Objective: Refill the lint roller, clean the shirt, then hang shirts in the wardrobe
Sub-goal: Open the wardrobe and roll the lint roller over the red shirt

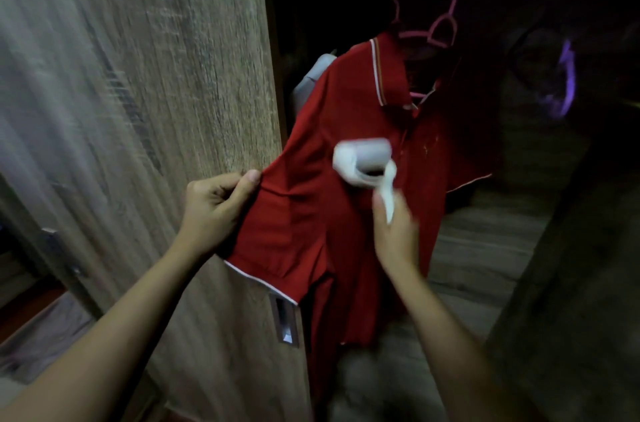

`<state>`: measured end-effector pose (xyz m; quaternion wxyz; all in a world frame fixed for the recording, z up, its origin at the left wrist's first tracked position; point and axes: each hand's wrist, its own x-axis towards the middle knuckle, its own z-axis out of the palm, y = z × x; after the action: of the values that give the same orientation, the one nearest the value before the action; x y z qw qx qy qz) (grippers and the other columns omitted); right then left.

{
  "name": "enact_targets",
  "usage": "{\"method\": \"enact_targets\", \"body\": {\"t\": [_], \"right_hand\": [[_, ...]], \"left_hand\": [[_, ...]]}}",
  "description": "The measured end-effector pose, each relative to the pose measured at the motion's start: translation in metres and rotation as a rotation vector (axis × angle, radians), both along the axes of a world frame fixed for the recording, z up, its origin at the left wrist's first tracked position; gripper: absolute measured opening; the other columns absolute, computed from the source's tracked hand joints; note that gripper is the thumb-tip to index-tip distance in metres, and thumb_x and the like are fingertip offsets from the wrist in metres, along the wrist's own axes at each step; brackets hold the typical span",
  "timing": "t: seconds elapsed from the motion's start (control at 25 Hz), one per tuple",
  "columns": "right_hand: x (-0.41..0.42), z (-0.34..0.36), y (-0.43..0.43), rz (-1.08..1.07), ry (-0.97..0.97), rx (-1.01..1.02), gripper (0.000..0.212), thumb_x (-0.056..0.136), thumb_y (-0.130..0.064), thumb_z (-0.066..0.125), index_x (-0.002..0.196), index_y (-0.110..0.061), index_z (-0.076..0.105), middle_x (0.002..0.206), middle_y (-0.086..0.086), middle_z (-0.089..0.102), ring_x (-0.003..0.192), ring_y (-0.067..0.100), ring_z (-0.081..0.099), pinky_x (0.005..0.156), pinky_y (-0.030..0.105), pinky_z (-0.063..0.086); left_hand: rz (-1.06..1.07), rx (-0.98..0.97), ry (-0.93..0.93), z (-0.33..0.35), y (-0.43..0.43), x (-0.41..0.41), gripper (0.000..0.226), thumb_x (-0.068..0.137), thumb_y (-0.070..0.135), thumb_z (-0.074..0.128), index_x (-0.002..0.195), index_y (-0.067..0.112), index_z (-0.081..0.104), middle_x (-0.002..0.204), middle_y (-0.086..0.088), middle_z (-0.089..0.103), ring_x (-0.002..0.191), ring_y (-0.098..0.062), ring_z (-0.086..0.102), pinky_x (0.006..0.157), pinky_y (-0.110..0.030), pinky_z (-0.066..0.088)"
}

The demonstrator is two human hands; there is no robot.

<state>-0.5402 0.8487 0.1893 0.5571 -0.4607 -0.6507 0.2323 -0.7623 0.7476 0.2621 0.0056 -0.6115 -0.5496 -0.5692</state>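
Note:
A red polo shirt with white trim hangs on a pink hanger from the rail inside the dark wardrobe. My left hand pinches the shirt's sleeve and pulls it out to the left. My right hand grips the white handle of a lint roller, whose white roll lies against the shirt's chest. The roller is blurred by motion.
The wooden wardrobe door stands open at the left, with a recessed metal handle low down. A grey garment hangs behind the red shirt. A purple item hangs further right. The wardrobe's wooden floor lies below.

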Motion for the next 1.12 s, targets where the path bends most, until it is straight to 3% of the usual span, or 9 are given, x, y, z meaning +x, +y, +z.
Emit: {"method": "enact_targets", "body": {"t": [0.16, 0.32, 0.4, 0.48, 0.64, 0.8, 0.92, 1.0, 1.12], "right_hand": [[0.013, -0.139, -0.055, 0.159, -0.182, -0.437, 0.079, 0.070, -0.081, 0.027, 0.103, -0.017, 0.060, 0.095, 0.013, 0.072, 0.092, 0.030, 0.067, 0.068, 0.032, 0.046], [0.007, -0.070, -0.014, 0.037, -0.127, -0.228, 0.027, 0.093, -0.036, 0.048, 0.099, -0.013, 0.061, 0.088, 0.015, 0.070, 0.086, 0.032, 0.067, 0.064, 0.034, 0.041], [0.011, 0.002, 0.016, -0.015, -0.053, -0.036, 0.023, 0.095, -0.032, 0.046, 0.092, -0.012, 0.058, 0.076, 0.007, 0.062, 0.072, 0.026, 0.062, 0.057, 0.033, 0.032], [0.016, 0.037, 0.034, -0.021, 0.006, 0.108, 0.025, 0.094, -0.034, 0.045, 0.091, -0.012, 0.056, 0.072, 0.001, 0.056, 0.065, 0.018, 0.053, 0.056, 0.036, 0.035], [0.003, -0.079, 0.014, 0.024, -0.132, -0.121, 0.022, 0.093, -0.035, 0.048, 0.097, -0.015, 0.057, 0.079, 0.011, 0.068, 0.072, 0.028, 0.065, 0.060, 0.039, 0.045], [-0.005, -0.189, -0.017, 0.120, -0.309, -0.491, 0.039, 0.089, -0.056, 0.045, 0.114, -0.028, 0.054, 0.105, 0.005, 0.071, 0.099, 0.025, 0.067, 0.080, 0.035, 0.051], [0.002, -0.144, -0.013, 0.081, -0.194, -0.371, 0.053, 0.086, -0.059, 0.044, 0.109, -0.015, 0.061, 0.099, 0.013, 0.071, 0.092, 0.030, 0.067, 0.074, 0.035, 0.048], [0.010, -0.077, 0.002, 0.029, -0.150, -0.195, 0.033, 0.092, -0.040, 0.048, 0.099, -0.010, 0.060, 0.087, 0.017, 0.071, 0.082, 0.032, 0.066, 0.064, 0.036, 0.042], [0.016, 0.022, 0.018, -0.042, 0.076, 0.077, 0.021, 0.096, -0.023, 0.047, 0.089, -0.005, 0.056, 0.062, -0.004, 0.057, 0.058, 0.011, 0.051, 0.053, 0.027, 0.029]], "left_hand": [[-0.030, 0.007, -0.013, 0.000, 0.002, -0.002, 0.053, 0.086, 0.046, 0.052, 0.051, 0.006, 0.042, 0.052, 0.002, 0.032, 0.050, -0.004, 0.030, 0.044, -0.030, 0.023], [-0.033, 0.021, -0.006, 0.000, 0.002, -0.002, 0.057, 0.086, 0.045, 0.052, 0.051, 0.000, 0.045, 0.051, -0.005, 0.033, 0.050, -0.004, 0.032, 0.044, -0.033, 0.025], [-0.031, 0.029, -0.002, -0.002, 0.002, -0.002, 0.063, 0.086, 0.045, 0.052, 0.053, -0.008, 0.046, 0.050, -0.014, 0.035, 0.051, -0.006, 0.033, 0.044, -0.036, 0.026], [-0.030, 0.038, 0.005, -0.003, 0.002, -0.002, 0.071, 0.087, 0.051, 0.051, 0.052, -0.011, 0.043, 0.051, -0.011, 0.034, 0.051, -0.007, 0.031, 0.044, -0.037, 0.025], [-0.048, 0.052, 0.021, -0.003, 0.003, -0.003, 0.063, 0.088, 0.046, 0.051, 0.050, -0.004, 0.041, 0.051, 0.006, 0.031, 0.048, -0.001, 0.028, 0.043, -0.027, 0.024], [-0.043, 0.044, 0.046, -0.003, 0.002, -0.005, 0.063, 0.088, 0.050, 0.050, 0.051, -0.001, 0.046, 0.051, 0.000, 0.032, 0.048, -0.001, 0.029, 0.043, -0.028, 0.025], [-0.039, 0.029, 0.053, 0.000, 0.002, -0.004, 0.042, 0.088, 0.042, 0.050, 0.053, 0.020, 0.048, 0.049, 0.008, 0.035, 0.045, 0.003, 0.029, 0.043, -0.018, 0.024], [-0.035, 0.037, 0.041, -0.001, 0.001, -0.003, 0.039, 0.088, 0.041, 0.050, 0.052, 0.028, 0.046, 0.048, 0.010, 0.036, 0.045, 0.004, 0.030, 0.043, -0.016, 0.024], [-0.005, 0.031, 0.017, -0.001, 0.001, -0.001, 0.041, 0.088, 0.043, 0.050, 0.055, 0.021, 0.043, 0.053, 0.007, 0.034, 0.047, 0.003, 0.029, 0.044, -0.023, 0.023]]}}
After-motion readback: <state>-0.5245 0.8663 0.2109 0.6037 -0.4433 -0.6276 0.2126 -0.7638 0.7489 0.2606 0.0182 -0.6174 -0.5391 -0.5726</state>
